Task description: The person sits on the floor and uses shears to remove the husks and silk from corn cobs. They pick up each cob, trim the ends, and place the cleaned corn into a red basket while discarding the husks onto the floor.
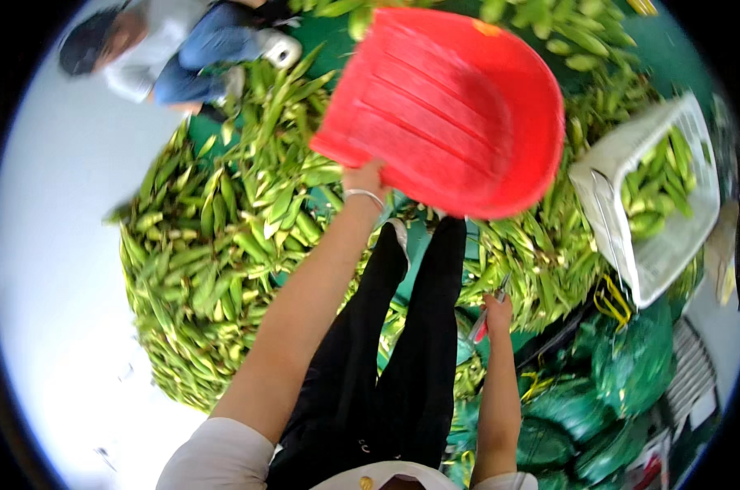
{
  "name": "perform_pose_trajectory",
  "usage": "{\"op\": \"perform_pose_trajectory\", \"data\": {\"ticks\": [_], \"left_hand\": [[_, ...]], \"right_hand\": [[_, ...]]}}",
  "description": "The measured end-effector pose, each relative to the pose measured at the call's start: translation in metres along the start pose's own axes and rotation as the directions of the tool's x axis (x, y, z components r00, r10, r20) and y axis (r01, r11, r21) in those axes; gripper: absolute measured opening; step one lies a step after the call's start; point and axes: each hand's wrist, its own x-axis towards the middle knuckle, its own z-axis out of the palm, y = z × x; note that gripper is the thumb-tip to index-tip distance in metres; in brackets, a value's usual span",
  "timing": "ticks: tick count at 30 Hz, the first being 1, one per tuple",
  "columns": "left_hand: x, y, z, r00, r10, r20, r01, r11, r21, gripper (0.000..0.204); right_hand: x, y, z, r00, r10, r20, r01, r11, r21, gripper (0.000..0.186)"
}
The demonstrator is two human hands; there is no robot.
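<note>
A red plastic scoop-shaped basket [435, 106], with ridges across its bottom and one low, straight side, is held up in front of me. My left hand [365, 180] grips its near left edge, the arm stretched forward. Lower on the right, my right hand [497, 314] is closed round a pair of pruning shears [479, 328] with red handles, their metal tips pointing away from me. The basket looks empty inside. Beneath it and around my feet lies a wide heap of green corn husks [223, 245].
To the right a tilted white plastic crate [605, 216] holds green ears of corn [660, 184]. Stuffed green plastic bags [631, 359] stand at the lower right. More green ears [578, 33] lie at the top. Another person [162, 57] sits at the upper left.
</note>
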Motion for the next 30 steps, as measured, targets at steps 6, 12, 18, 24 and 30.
{"op": "perform_pose_trajectory", "data": {"ticks": [6, 12, 18, 24, 30], "left_hand": [[0.006, -0.063, -0.238, 0.990, -0.113, -0.079, 0.094, 0.973, -0.211, 0.043], [-0.047, -0.139, -0.542, 0.868, -0.154, -0.472, -0.003, 0.949, -0.315, 0.028], [-0.073, -0.245, -0.797, 0.500, -0.262, -0.825, -0.435, 0.749, -0.501, 0.006], [0.014, -0.356, -0.769, 0.673, -0.183, -0.717, -0.486, 0.621, -0.615, 0.068], [0.066, -0.448, -0.914, 0.621, -0.337, -0.708, -0.248, 0.772, -0.585, 0.051]], "right_hand": [[-0.032, 0.042, 0.023, 0.968, -0.032, 0.248, 0.158, 0.847, -0.508, 0.044], [-0.025, 0.126, 0.033, 0.958, 0.094, 0.272, 0.187, 0.516, -0.836, 0.060], [-0.021, 0.149, 0.094, 0.917, 0.145, 0.372, 0.305, 0.349, -0.886, 0.057], [0.015, 0.181, 0.192, 0.880, -0.095, 0.465, 0.469, 0.324, -0.822, 0.056], [-0.005, 0.221, 0.287, 0.754, -0.089, 0.651, 0.653, 0.204, -0.729, 0.055]]}}
